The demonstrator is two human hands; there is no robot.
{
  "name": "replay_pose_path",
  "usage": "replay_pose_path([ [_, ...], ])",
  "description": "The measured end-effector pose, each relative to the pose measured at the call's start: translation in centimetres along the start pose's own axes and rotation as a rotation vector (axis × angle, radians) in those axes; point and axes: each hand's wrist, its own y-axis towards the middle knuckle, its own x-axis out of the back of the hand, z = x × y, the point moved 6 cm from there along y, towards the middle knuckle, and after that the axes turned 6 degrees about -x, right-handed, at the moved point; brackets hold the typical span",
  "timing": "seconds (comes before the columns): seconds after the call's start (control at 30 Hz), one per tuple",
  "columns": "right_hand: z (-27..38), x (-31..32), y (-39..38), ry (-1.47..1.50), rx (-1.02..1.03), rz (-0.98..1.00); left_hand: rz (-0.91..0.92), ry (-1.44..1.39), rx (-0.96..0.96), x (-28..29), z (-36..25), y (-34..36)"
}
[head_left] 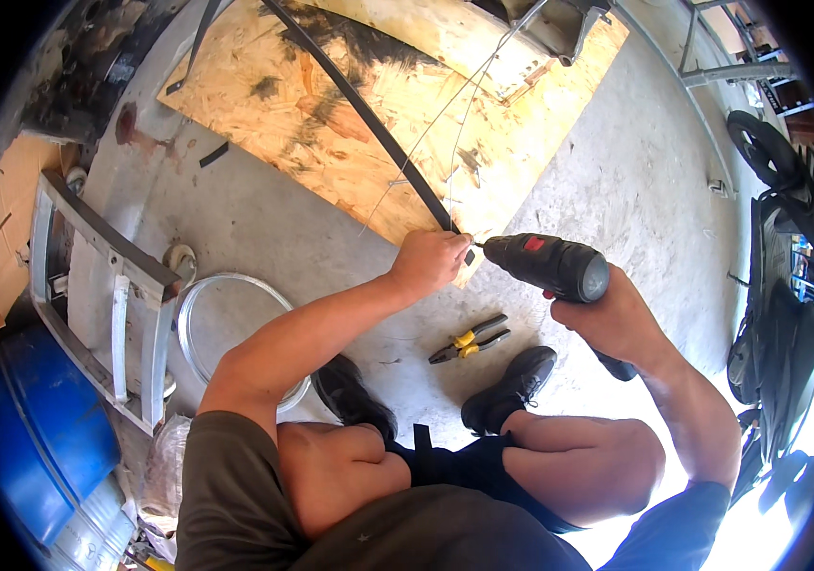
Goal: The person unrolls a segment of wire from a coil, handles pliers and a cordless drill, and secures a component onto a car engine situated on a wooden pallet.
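My right hand (607,319) is wrapped round the grip of a black cordless drill (545,265) with a red patch on its side. The drill points left, its tip close to the near end of a long black metal strip (369,119). At that same end my left hand (431,262) is closed, fingertips pinching at the strip's end right by the drill's tip. Whether a small screw or bit sits between the fingers is too small to make out. The strip runs away up and left across a stained wooden board (530,157). Thin wires (454,143) cross it.
Pliers with yellow-and-black handles (470,340) lie on the concrete floor between my shoes. To the left are a metal ring (188,333), a wheeled metal frame (121,247) and a blue drum (36,428). A pale panel (416,38) rests on the board's far side; black items line the right.
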Motion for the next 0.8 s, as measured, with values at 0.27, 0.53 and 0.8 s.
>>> replay_pose_path([
  [0.27,-0.1,0.3,-0.2,-0.072,0.008,-0.046,-0.004,-0.020,-0.007,-0.4,-0.3,0.3],
  [0.53,0.1,0.1,0.6,-0.081,0.112,-0.035,-0.038,0.000,0.018,-0.4,0.0,0.1],
  [0.8,0.9,0.5,0.5,-0.199,0.015,-0.027,-0.087,0.004,0.007,-0.3,-0.1,0.1],
])
